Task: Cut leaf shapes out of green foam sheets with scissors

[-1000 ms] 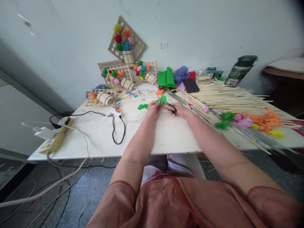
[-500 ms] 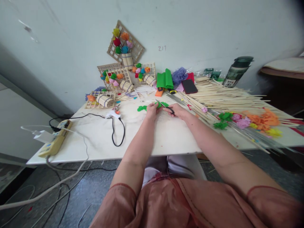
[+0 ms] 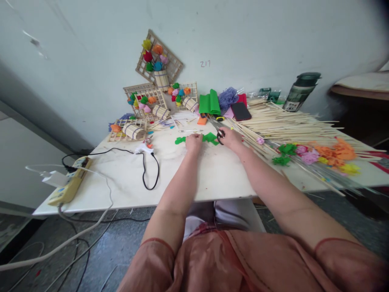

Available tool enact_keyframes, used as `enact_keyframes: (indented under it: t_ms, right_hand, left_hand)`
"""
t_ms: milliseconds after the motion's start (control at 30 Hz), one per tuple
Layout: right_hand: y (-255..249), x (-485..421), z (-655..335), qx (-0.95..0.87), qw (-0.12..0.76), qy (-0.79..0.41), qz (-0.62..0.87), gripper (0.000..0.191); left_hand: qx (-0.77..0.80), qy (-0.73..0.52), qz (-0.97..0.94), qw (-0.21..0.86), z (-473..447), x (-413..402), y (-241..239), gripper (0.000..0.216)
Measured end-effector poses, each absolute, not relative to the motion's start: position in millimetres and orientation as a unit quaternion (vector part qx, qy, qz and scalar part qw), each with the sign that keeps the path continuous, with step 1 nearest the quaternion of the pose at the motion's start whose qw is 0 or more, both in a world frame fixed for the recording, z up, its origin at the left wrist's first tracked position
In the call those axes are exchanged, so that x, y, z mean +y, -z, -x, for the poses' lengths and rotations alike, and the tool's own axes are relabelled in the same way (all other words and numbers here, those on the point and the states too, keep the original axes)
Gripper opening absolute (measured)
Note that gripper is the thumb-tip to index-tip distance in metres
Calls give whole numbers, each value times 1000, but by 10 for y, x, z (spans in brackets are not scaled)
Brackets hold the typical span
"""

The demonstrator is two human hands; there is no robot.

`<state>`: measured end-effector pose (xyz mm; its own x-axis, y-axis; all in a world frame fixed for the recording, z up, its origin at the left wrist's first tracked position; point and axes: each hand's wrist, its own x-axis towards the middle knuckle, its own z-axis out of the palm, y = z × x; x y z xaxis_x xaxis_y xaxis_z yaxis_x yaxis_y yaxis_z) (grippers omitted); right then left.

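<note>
My left hand [image 3: 193,142] rests on the white table [image 3: 127,178], fingers curled on the edge of a green paper piece [image 3: 210,138]. My right hand [image 3: 231,138] grips the black handles of a pair of scissors [image 3: 218,131] whose blades point away toward the wall. Another green paper scrap [image 3: 180,140] lies just left of my left hand.
A glue gun [image 3: 145,148] with a black cord lies to the left, and a power strip [image 3: 70,183] sits near the table's left edge. Bamboo sticks [image 3: 288,121] and paper flowers [image 3: 322,155] cover the right side. Stick-frame crafts [image 3: 152,101], green paper roll [image 3: 209,102], phone [image 3: 241,111] and a bottle [image 3: 299,91] stand by the wall.
My right hand has lifted the scissors away from the green paper and turned them toward the wall. My left hand has laid the green piece down on the table.
</note>
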<state>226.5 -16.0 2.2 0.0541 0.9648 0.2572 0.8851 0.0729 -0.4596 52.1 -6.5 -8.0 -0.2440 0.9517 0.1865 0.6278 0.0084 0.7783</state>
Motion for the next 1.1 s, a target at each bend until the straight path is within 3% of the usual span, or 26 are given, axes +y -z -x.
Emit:
enact_keyframes:
  t_ms: [100,233,367,567,767,867,967,1100]
  right_hand:
    - [-48,-218,-2201,-707,221,-66,668,52]
    - [10,-164,-2182,-710,234,-95,657,45]
    - [110,-60,-2195,-703,286,-96,644,34]
    - [112,-65,-2166,-680,297,-82,666,35]
    - [48,-123,-2204,-640,383,-74,662,36]
    - [52,-90,-2231,-633,450,-116,619,37]
    - [78,-31,-2242,-639,496,-204,552,39]
    - [114,18,-2233,-649,504,-310,479,40]
  left_hand:
    - [680,-395,-586,195,-546,-81,70,17]
    - [651,-434,-586,211,-573,-67,132,3]
    - [613,-450,-615,208,-600,-78,179,27]
    - [610,-395,-660,190,-638,-118,174,20]
    - [612,-405,-648,204,-652,-135,162,18]
    - [594,-458,-623,222,-665,-137,124,3]
    - [571,-511,-586,264,-668,-111,75,25]
    - [574,-512,-525,364,-634,-37,81,36]
